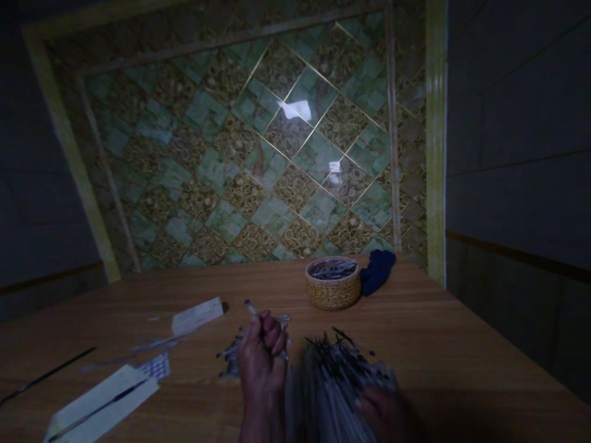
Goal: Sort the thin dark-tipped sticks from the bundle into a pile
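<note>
My left hand (261,357) is raised a little above the wooden table (438,344), fingers curled into a fist around a thin rolled paper stick (252,307) that pokes up and to the left. My right hand (381,412) lies low at the frame's bottom edge, resting on a large fanned bundle of dark thin sticks (337,375); its fingers are blurred. A small pile of loose rolled sticks (233,357) lies just left of my left hand.
A small woven basket (333,283) filled with rolled sticks stands near the table's far edge, with a dark blue cloth (377,271) beside it. Paper strips (196,315) and sheets (99,403) lie at the left, with a long thin dark rod (46,374). A tiled wall rises behind.
</note>
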Tool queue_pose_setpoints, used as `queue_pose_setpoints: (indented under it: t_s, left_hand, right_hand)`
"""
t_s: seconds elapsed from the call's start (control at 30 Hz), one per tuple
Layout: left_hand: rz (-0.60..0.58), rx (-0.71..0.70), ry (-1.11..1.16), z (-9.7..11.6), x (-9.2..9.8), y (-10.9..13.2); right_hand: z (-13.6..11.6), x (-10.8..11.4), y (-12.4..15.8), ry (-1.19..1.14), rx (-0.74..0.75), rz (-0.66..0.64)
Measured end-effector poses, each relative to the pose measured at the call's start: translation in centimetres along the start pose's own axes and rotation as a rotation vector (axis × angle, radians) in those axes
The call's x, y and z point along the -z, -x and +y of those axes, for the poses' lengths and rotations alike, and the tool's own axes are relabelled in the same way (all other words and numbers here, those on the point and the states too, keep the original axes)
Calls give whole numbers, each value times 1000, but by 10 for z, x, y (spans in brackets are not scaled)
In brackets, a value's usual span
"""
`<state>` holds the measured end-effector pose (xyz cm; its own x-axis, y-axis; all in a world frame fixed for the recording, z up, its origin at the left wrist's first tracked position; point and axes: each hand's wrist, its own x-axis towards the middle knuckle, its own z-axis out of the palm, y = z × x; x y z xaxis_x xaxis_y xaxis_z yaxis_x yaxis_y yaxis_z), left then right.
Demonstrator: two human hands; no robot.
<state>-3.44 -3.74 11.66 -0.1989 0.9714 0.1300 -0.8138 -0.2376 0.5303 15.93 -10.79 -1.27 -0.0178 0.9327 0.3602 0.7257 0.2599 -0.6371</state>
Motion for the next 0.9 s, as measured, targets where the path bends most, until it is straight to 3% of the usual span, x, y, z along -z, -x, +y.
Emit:
queue_pose_setpoints:
  t_s: [0.1, 0.23, 0.47, 0.67, 0.8, 0.9]
  left_hand:
    - [-2, 178, -90, -28, 3, 13]
    - [-18, 360, -306, -63, 22, 26]
    - [-230, 566, -509, -89, 53, 31]
    - [-402, 593, -570, -98, 65, 31]
    - [-499, 622, -604, -99, 65, 37]
    - [-569, 632, -624, -100, 61, 43]
  right_hand:
    - [28, 8, -17, -13, -124, 0]
    - [49, 7, -39, -5, -165, 7]
    - [62, -7, -45, -65, -197, 22]
    - [52, 2, -47, -273, -232, 71]
    - [31, 13, -47, -566, -334, -12]
    - [18, 18, -45, -645, -321, -86]
